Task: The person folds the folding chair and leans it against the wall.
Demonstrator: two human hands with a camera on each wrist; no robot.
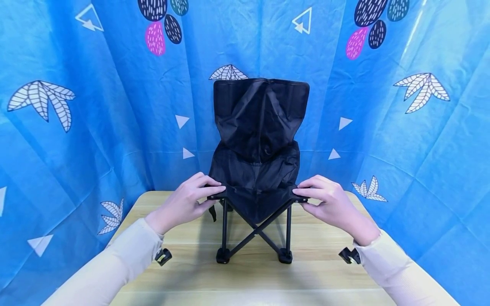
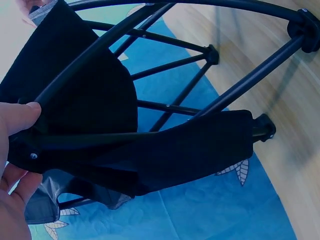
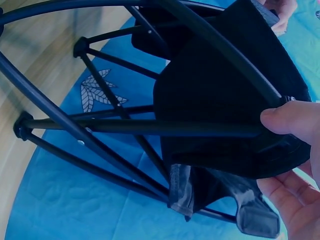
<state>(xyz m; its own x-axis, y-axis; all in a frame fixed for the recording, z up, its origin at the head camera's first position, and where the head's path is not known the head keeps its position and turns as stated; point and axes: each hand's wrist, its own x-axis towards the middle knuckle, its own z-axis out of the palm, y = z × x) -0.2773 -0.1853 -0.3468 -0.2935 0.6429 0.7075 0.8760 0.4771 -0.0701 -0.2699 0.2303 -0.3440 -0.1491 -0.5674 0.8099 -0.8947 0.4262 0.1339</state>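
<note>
A small black folding chair (image 1: pixel 260 114) stands unfolded on the wooden table, its fabric back facing me. My left hand (image 1: pixel 185 199) pinches the front left corner of the seat (image 1: pixel 257 199), thumb below and fingers on top. At the opposite front corner my right hand (image 1: pixel 331 202) holds on the same way. Crossed metal legs (image 1: pixel 255 232) run down to plastic feet on the tabletop. In the left wrist view the thumb (image 2: pixel 20 117) presses beside the frame tube at the corner joint. The right wrist view has the thumb (image 3: pixel 287 116) against the matching tube.
The light wooden table (image 1: pixel 183 272) lies under the chair. Blue patterned curtain (image 1: pixel 126 106) surrounds the table at the back and both sides. A black strap (image 1: pixel 212 213) hangs by the left side of the seat.
</note>
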